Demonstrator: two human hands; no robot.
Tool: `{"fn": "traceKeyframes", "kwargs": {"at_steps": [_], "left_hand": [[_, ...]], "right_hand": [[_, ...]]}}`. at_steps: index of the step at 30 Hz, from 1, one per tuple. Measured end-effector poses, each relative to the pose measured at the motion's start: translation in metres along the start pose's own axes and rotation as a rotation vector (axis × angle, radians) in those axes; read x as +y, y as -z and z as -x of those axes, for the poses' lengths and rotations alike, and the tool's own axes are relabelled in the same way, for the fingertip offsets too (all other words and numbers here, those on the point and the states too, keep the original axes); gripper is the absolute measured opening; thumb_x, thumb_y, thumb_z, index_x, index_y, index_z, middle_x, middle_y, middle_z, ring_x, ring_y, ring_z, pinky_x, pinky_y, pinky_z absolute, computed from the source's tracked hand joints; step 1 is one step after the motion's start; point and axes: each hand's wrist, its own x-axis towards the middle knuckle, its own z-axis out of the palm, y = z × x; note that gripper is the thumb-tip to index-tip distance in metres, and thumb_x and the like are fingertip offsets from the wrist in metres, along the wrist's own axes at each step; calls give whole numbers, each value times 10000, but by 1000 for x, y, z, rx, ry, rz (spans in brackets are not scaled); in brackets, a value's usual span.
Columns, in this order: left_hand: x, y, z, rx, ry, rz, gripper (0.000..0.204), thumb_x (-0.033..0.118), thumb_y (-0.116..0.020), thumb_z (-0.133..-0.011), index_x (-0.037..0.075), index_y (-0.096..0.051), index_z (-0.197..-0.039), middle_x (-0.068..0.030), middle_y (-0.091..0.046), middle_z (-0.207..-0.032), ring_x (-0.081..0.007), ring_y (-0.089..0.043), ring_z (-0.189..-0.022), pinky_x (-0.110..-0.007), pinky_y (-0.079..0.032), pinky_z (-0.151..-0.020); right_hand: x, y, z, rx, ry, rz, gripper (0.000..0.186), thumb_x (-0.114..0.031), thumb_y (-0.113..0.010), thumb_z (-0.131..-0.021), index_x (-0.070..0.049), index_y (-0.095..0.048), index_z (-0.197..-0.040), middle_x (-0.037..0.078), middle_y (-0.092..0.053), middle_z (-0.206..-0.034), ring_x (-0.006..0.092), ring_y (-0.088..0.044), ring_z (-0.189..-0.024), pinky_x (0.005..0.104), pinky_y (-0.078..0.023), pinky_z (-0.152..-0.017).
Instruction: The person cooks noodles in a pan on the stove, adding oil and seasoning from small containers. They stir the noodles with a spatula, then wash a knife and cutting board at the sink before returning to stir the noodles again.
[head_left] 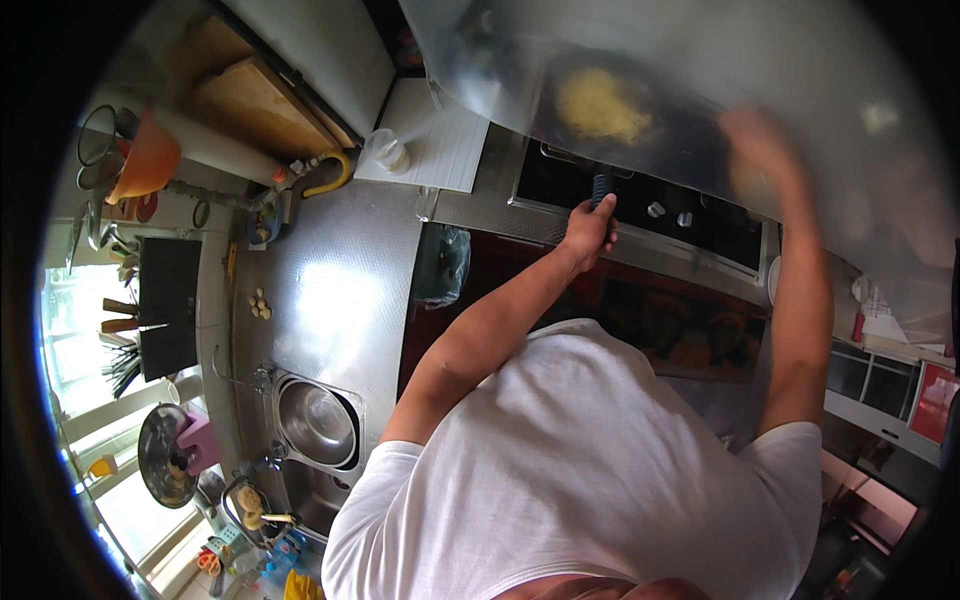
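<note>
The left arm stretches forward from the white-sleeved shoulder, bent slightly at the elbow, the forearm running straight toward the blue pan handle (601, 184). The left hand (590, 228) is closed in a firm grip around that handle, knuckles up, thumb side toward the handle's far end. The right arm rises well to the right of the handle, the forearm almost upright and the elbow low. The right hand (757, 150) sits beyond and to the right of the handle, blurred behind a translucent sheet, so its grip cannot be told.
</note>
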Motion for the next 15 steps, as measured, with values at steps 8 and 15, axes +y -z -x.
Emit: {"fn": "traceKeyframes", "kwargs": {"at_steps": [8, 15], "left_hand": [[-2, -2, -1, 10, -10, -6, 355, 379, -658, -1020, 72, -495, -1093, -41, -571, -775, -142, -538, -557, -300, -405, -443], [-2, 9, -4, -10, -34, 7, 409, 375, -660, -1020, 48, -481, -1189, -44, -573, -782, -142, -539, -567, -299, -405, -442]], "right_hand": [[51, 5, -119, -187, 535, 556, 196, -217, -690, -837, -27, -736, -824, 150, -720, -762, 309, -685, -678, 428, -555, -663], [11, 44, -100, -193, 171, -198, 178, -217, -692, -836, -44, -726, -809, 67, -586, -592, 166, -552, -504, 351, -466, -507]]}}
